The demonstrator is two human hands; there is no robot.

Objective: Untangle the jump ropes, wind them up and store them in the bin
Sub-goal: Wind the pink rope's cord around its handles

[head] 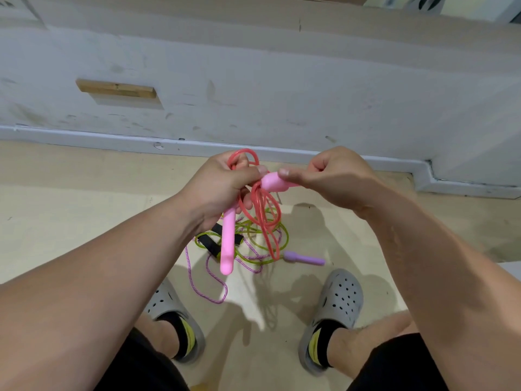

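Observation:
My left hand (217, 187) grips a bunch of red jump rope loops (260, 210), with one pink handle (227, 244) hanging down below it. My right hand (335, 179) pinches the second pink handle (272, 182) and holds it level against the loops. On the floor beneath lie a green rope (253, 232) with black handles (210, 244) and a purple rope (205, 277) with a purple handle (304, 258), tangled together. No bin is in view.
I stand over the pile in grey clogs (338, 303) on a beige floor. A scuffed white wall with a baseboard (112, 139) runs across just ahead. A wooden block (117, 88) sticks out of the wall at upper left.

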